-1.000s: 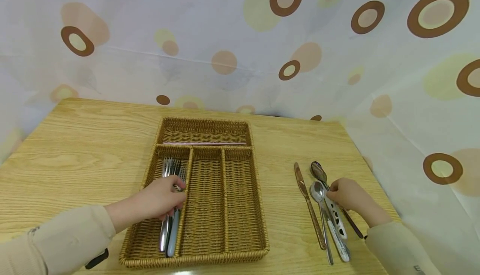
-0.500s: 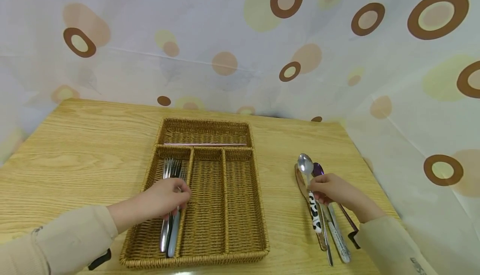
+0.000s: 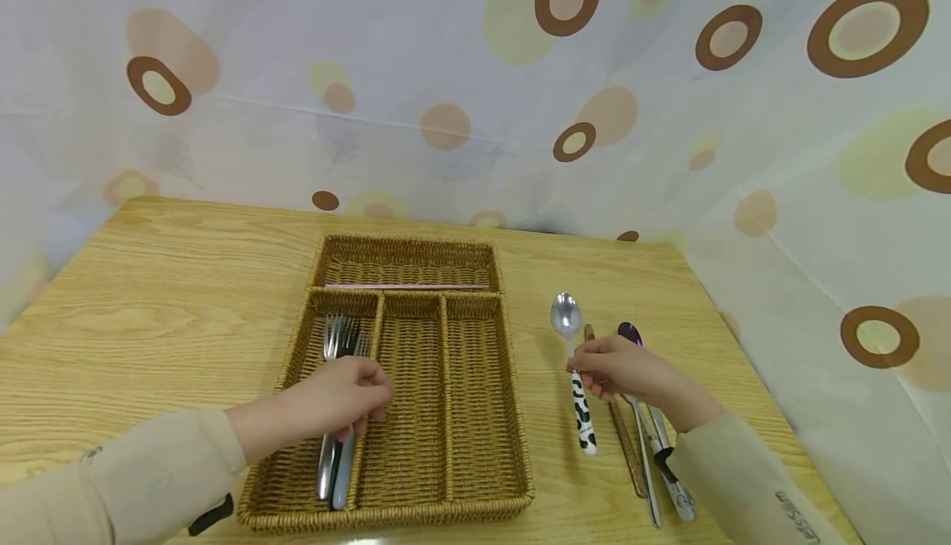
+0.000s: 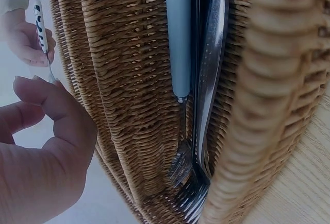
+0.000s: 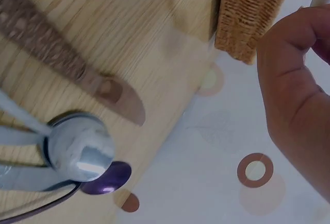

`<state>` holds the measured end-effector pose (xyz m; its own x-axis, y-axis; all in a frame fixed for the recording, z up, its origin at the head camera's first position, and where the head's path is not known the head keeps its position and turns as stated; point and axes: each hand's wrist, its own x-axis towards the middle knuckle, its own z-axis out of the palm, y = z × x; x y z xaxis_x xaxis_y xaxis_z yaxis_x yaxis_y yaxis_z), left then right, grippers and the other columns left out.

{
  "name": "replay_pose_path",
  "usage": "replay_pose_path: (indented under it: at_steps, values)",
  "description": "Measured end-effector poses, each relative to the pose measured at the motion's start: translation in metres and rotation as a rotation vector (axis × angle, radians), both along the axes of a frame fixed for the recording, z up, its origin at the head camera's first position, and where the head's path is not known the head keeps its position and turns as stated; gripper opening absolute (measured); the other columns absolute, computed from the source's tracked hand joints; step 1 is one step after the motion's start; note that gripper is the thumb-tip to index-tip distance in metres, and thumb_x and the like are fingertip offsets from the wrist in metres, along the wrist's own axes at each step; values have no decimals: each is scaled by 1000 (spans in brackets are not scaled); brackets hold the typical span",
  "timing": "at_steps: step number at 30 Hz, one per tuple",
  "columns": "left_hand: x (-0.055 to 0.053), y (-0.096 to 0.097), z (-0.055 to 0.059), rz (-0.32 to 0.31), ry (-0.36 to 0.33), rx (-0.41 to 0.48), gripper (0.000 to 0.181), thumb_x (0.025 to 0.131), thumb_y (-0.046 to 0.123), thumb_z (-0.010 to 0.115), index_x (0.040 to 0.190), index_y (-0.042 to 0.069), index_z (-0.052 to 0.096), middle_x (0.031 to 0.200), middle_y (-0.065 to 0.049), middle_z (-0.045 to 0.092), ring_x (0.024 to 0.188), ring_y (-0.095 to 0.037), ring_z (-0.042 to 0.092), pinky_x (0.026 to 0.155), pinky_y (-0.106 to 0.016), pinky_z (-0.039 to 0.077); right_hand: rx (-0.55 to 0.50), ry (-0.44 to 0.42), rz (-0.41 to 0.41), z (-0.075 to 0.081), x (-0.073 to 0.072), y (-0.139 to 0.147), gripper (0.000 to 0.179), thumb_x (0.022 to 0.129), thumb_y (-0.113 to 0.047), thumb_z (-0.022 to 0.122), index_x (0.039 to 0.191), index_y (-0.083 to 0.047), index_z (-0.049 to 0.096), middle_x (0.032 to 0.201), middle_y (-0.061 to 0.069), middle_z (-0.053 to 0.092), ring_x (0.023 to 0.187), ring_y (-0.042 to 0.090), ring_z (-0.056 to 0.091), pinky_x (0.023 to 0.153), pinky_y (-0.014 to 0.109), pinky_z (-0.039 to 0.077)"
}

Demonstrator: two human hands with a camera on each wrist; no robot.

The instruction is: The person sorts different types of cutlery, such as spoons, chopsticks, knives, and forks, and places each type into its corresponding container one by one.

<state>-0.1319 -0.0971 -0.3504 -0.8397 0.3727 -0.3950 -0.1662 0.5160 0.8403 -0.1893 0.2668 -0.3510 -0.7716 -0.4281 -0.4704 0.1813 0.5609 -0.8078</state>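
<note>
My right hand [image 3: 630,370] pinches a steel spoon [image 3: 584,421] with a black-and-white spotted handle, its bowl pointing away, between the wicker basket [image 3: 386,518] and the other cutlery. In the left wrist view this spoon's spotted handle [image 4: 39,26] shows in the right hand's fingers. My left hand [image 3: 343,394] hovers over the basket's left compartment, fingers loosely bent and holding nothing. Beneath it lie several forks, one with a pale blue handle [image 4: 178,38], tines toward the far side; the left hand partly hides them in the head view.
On the table's right lie a copper-coloured knife [image 3: 627,450], a purple spoon [image 3: 630,332] and a steel spoon [image 5: 82,149], partly covered by the right arm. Thin pink sticks [image 3: 404,286] lie in the basket's far compartment. A dotted cloth [image 3: 446,49] hangs behind the table.
My right hand has taken the spotted spoon from the pile and carried it left toward the basket. My left hand has shifted slightly right.
</note>
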Motion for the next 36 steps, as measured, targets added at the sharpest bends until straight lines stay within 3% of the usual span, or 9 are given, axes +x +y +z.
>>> replay_pose_path:
  at_steps: [16, 29, 36]
  values:
    - [2, 4, 2, -46, 14, 37, 19, 90, 11, 50, 101, -1, 59, 79, -9, 63, 50, -9, 46, 44, -18, 41, -26, -16, 64, 6, -4, -56, 21, 96, -18, 48, 78, -8, 54, 64, -4, 52, 53, 6, 46, 51, 19, 41]
    - [3, 10, -1, -66, 14, 53, 19, 91, 14, 51, 97, -2, 60, 79, -9, 62, 51, -10, 48, 45, -20, 44, -63, -30, 100, 9, -5, -104, 20, 96, -15, 49, 79, -7, 55, 62, -3, 52, 50, 7, 46, 49, 20, 41]
    - [3, 23, -3, -94, 20, 38, 34, 91, 35, 56, 85, 3, 63, 76, -7, 66, 48, -8, 47, 43, -19, 44, -54, -39, 104, 7, -3, -133, 20, 96, -15, 51, 78, -7, 55, 62, -2, 52, 50, 7, 46, 49, 19, 42]
